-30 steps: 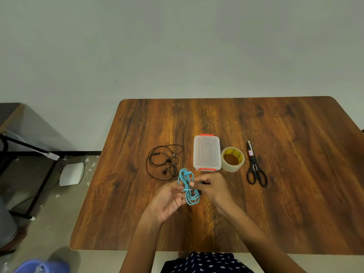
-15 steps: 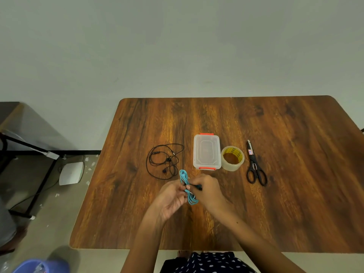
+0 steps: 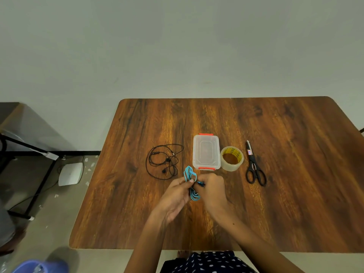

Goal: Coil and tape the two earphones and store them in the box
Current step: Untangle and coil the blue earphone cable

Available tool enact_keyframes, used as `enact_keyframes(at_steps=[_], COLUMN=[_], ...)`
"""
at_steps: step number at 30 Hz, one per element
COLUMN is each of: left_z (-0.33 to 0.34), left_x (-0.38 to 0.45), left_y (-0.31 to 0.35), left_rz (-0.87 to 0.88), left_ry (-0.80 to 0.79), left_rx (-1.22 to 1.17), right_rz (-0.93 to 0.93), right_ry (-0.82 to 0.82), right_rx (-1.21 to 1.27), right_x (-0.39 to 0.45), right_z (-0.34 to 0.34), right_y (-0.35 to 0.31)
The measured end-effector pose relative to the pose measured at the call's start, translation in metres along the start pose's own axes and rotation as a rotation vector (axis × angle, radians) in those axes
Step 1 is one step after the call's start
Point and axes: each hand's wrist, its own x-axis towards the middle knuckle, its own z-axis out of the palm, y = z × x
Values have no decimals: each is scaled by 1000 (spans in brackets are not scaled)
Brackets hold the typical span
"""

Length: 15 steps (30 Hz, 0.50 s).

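Wood-grain table (image 3: 275,194) with rounded corners, far edge against a plain pale wall (image 3: 177,46). Floor left of it: white flat box (image 3: 71,173) with a cable running off, scattered white scraps, black metal frame (image 3: 35,174) of a second piece of furniture. Blue plastic tub (image 3: 39,266) at bottom-left corner, cut off by the edge. Dotted dark fabric (image 3: 206,263) at bottom centre.

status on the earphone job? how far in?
Early. Done: nothing taped or stored; the box sits lidded, tape roll and scissors untouched. In hand: the blue earphone is bunched into loops, held between left hand and right hand. Left: tape it, coil and tape the black earphone lying loose on the table, box both.
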Motion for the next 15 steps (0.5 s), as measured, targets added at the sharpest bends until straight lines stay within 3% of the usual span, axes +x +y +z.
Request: enact_keyframes(at_steps=[5, 10, 15], left_z=[-1, 1, 0], left_x=[0, 6, 6], left_y=[-2, -2, 0], left_rz=[39, 46, 8], left_ry=[-35, 113, 78], left_rx=[-3, -121, -255], right_rz=[-32, -151, -226], right_ry=[2, 71, 163], right_rx=[-20, 34, 99], right_x=[0, -8, -16], right_z=[-1, 1, 2], right_y=[0, -6, -4])
